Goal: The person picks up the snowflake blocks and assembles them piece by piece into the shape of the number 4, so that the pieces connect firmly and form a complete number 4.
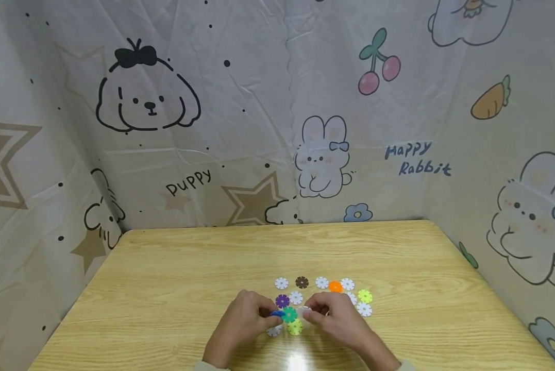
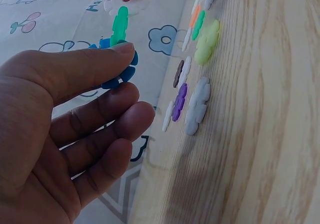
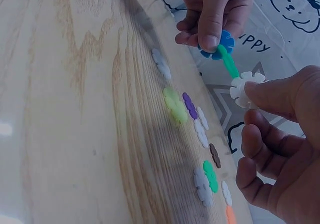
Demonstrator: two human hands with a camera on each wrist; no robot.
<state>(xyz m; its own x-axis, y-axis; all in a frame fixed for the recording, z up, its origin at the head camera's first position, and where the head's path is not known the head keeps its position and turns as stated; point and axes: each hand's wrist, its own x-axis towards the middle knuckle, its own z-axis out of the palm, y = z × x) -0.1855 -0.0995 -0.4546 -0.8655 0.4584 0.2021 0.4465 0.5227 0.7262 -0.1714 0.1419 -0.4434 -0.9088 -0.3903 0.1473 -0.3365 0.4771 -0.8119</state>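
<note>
My left hand (image 1: pixel 246 318) pinches a blue notched plastic disc (image 2: pixel 126 75) between thumb and index finger, the other fingers loosely bent. A green disc (image 1: pixel 289 315) stands out from the blue one, apparently slotted into its edge. In my right hand (image 1: pixel 338 315), thumb and index finger pinch a white notched disc (image 3: pixel 241 89). Its rim meets the far end of the green disc in the right wrist view; whether the slots are joined I cannot tell. All three discs are held above the table, the green one between both hands.
Loose notched discs lie flat on the wooden table (image 1: pixel 175 278). Around the hands are a purple disc (image 1: pixel 282 301), a yellow-green disc (image 1: pixel 295 327), a brown disc (image 1: pixel 302 282), an orange disc (image 1: pixel 335 286) and several white ones. A printed cloth (image 1: pixel 258 103) hangs behind the table.
</note>
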